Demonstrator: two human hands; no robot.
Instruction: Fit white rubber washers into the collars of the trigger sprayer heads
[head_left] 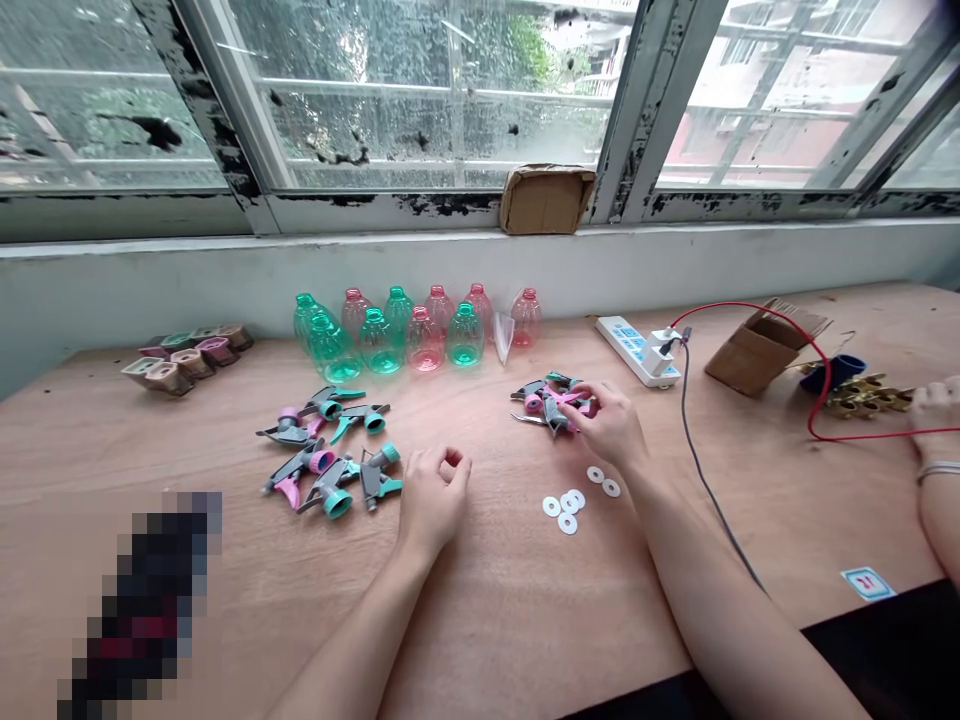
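My right hand (609, 425) rests its fingertips on a pile of grey, pink and teal plastic trigger sprayer heads (551, 403) and seems to pinch a pink-trimmed one. Below that hand lie several white flat washers (568, 510). My left hand (433, 505) sits on the plywood table (487, 620) with curled fingers, holding nothing. Just left of it is a second group of sprayer heads (326, 455). Farther back stand rows of clear teal and pink plastic bottles (380, 342) without caps. Another person's hand (934, 410) is at the right edge, beside brass fittings (870, 396).
A white power strip (637, 350) with a plugged-in adapter, red and grey cables, and a cardboard box (761, 350) occupy the right side. Several small pink and beige plastic pieces (184, 358) lie at back left. A pixelated object (142, 610) covers the front left. Windows line the far side.
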